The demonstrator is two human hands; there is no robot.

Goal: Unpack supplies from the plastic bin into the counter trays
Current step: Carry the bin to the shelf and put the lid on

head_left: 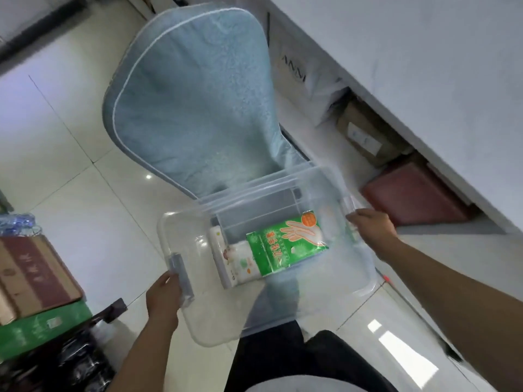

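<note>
Cool, bluish indoor light, moderately bright. Glossy floor tiles (70, 176) throw back hard white reflections: a small dot at mid-left, larger rectangular patches at lower right (window or ceiling fixture, cannot tell which). Whole frame soft, with motion smear strongest on the right forearm (452, 290) and the clear plastic bin (198, 332) rim. Wide-angle bending tilts lines near the edges. Lower-left corner falls dark and murky.

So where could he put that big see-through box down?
Bare floor tiles lie open left of the blue padded chair, beyond the cardboard boxes. The chair's cushion also looks free. Under the counter it is crowded with boxes and a red case. Both hands hold the clear plastic bin.
</note>
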